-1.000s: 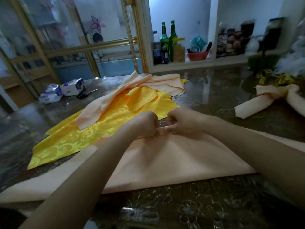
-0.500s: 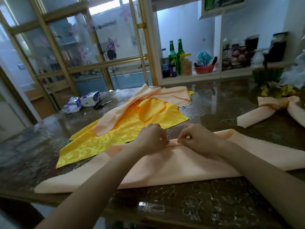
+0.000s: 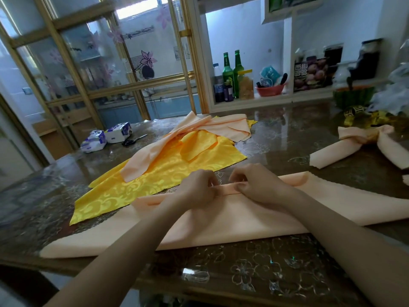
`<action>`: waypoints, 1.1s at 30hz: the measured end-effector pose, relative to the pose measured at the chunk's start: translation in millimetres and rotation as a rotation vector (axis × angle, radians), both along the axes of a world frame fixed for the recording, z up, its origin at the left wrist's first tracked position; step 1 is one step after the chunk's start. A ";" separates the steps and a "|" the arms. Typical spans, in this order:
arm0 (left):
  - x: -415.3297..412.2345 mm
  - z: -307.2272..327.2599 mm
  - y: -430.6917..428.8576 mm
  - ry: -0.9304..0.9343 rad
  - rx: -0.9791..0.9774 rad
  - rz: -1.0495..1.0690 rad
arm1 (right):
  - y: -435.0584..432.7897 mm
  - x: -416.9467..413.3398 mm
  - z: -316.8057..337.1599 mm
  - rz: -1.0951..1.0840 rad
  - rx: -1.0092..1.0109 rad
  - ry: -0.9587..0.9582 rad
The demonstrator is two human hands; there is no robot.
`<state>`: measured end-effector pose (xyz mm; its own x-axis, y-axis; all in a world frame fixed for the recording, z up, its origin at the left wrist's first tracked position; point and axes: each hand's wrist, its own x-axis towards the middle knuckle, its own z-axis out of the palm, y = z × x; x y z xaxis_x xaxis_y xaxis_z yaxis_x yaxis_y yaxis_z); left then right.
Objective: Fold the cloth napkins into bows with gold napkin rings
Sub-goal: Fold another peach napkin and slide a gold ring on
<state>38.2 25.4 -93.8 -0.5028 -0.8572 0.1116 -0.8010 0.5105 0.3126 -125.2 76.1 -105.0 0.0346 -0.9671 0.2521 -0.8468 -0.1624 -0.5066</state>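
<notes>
Head view, item 1: peach napkin. It lies flat along the near edge of the bench as a long band. Its far edge is turned over in a narrow fold at the middle.

Item 2: left hand. The fingers are curled and pinch the narrow fold just left of its centre.

Item 3: right hand. Thumb and curled fingers pinch the same fold just beside the left hand. The two hands are close, but whether they touch cannot be told.

Item 4: yellow napkin. It lies spread out beyond the hands, with loose peach napkins heaped on its far part.

Item 5: finished bow. It lies at the right of the bench, well apart from the hands. Behind it lie gold pieces, probably the napkin rings, though they are too blurred to be sure.

Item 6: scissors and tissue packs at the far left.

Step in hand, as judged: the band is being narrowed by folds or pleats, which is early work on this napkin. No ring is on it yet.

Next move, as judged: further even folds toward the near edge. Both hands need to travel outward so the ends match the middle. The soft cloth may spring open if released, so one hand should hold it down.
</notes>
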 end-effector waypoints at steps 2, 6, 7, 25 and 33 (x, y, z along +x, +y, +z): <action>0.8 -0.1 9.5 -0.009 -0.087 -0.013 | 4.4 3.9 2.3 0.003 -0.044 0.082; 7.6 -0.4 26.3 -0.063 -0.229 -0.085 | 11.3 11.0 6.3 0.063 -0.085 0.223; 9.6 -1.2 28.4 -0.046 -0.224 -0.091 | 12.8 12.0 7.0 0.077 -0.072 0.250; 9.3 -34.1 24.2 -0.222 -0.011 -0.030 | 8.2 13.2 -9.3 0.107 0.317 0.377; 6.2 -27.0 18.8 -0.135 0.144 -0.010 | 7.0 12.6 -10.1 0.091 0.315 0.341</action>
<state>44.4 44.2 -120.8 -0.5138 -0.8541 -0.0812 -0.8355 0.4766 0.2734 -112.6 83.0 -115.1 0.1529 -0.9838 -0.0940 -0.9628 -0.1268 -0.2385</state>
